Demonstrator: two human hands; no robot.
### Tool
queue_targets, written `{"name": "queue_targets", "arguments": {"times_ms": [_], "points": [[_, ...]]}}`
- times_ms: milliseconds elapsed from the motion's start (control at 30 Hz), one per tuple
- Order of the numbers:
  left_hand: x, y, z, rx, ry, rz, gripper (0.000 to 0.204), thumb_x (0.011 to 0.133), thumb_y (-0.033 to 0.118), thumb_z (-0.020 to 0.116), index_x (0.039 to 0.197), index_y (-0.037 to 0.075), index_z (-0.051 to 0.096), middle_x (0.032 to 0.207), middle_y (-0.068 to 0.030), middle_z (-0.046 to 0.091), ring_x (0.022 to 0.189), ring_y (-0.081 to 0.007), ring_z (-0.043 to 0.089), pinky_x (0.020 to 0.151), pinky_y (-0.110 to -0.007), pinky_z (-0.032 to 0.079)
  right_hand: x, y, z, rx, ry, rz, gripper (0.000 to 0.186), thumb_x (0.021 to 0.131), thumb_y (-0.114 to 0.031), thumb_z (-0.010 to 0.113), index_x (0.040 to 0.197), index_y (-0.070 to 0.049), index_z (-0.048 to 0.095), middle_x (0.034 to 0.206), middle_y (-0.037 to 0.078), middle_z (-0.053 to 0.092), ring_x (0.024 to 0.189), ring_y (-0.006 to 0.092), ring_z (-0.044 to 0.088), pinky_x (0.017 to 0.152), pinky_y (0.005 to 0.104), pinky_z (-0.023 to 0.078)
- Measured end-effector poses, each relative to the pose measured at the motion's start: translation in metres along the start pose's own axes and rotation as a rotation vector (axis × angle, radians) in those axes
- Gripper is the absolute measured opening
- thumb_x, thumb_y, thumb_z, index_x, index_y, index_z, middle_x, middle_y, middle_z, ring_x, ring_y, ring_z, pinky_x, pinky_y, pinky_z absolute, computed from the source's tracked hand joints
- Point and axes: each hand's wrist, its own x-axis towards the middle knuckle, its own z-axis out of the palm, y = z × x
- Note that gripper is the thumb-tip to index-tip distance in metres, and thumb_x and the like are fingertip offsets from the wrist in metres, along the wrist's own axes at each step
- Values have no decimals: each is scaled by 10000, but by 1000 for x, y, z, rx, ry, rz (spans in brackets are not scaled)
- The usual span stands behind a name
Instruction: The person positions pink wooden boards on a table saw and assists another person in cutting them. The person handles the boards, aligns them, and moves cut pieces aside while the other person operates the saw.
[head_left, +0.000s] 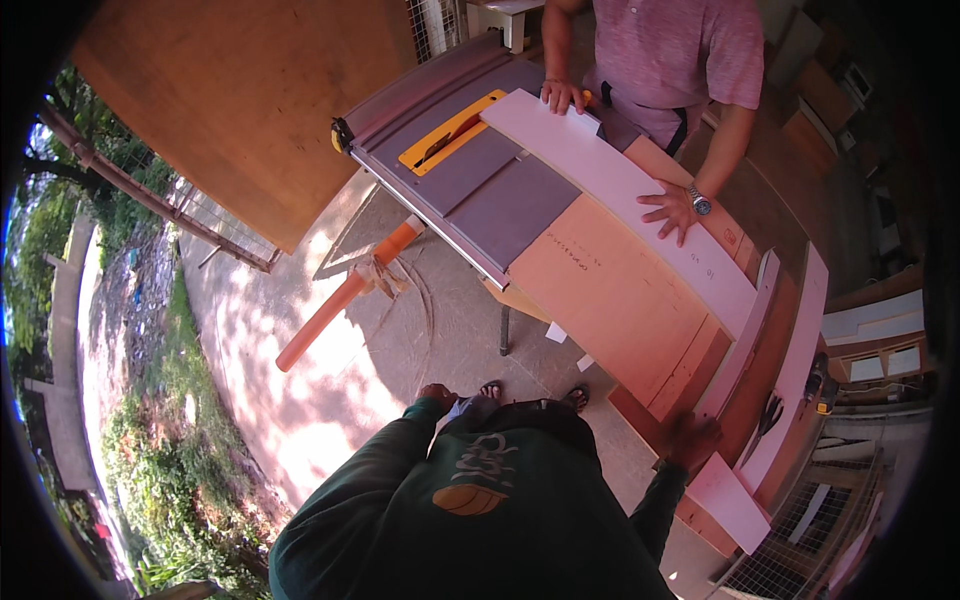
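My left hand (pixel 436 395) is curled by my left hip beside some pale cloth; I cannot make out what it holds, if anything. My right hand (pixel 690 437) is blurred at the near end of a long pale strip (pixel 740 325), its fingers unclear. A co-worker's two hands (pixel 667 210) are on a long white board (pixel 600 170) lying across a table saw (pixel 500 220) with a yellow blade insert (pixel 430 150) and a plywood extension (pixel 620 300). Scissor-like dark tools (pixel 768 415) lie on another white strip to my right, near a cordless drill (pixel 822 385).
A co-worker in a pink shirt (pixel 660 50) stands across the saw. An orange pipe (pixel 320 325) sticks out low at left. A large plywood sheet (pixel 230 110) and a metal railing (pixel 150 190) are at upper left. My sandalled feet are below, on sunlit concrete. A wire rack (pixel 810 520) sits lower right.
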Motion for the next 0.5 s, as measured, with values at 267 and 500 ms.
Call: {"name": "queue_targets", "arguments": {"times_ms": [267, 500], "points": [[23, -33, 18, 54, -64, 106, 433, 871, 496, 674, 961, 99, 822, 1085, -210, 769, 1085, -444, 707, 1006, -538, 547, 22, -26, -26, 177, -28, 97, 529, 852, -395, 748, 1094, 50, 592, 1028, 236, 575, 1024, 459, 565, 887, 571, 481], [18, 0, -5, 99, -181, 86, 453, 849, 448, 578, 979, 72, 793, 1080, -251, 744, 1061, -460, 702, 972, -543, 544, 15, -23, -45, 156, -45, 263, 550, 846, -420, 735, 1143, 12, 567, 1066, 245, 575, 1057, 459, 553, 921, 593, 463]]}}
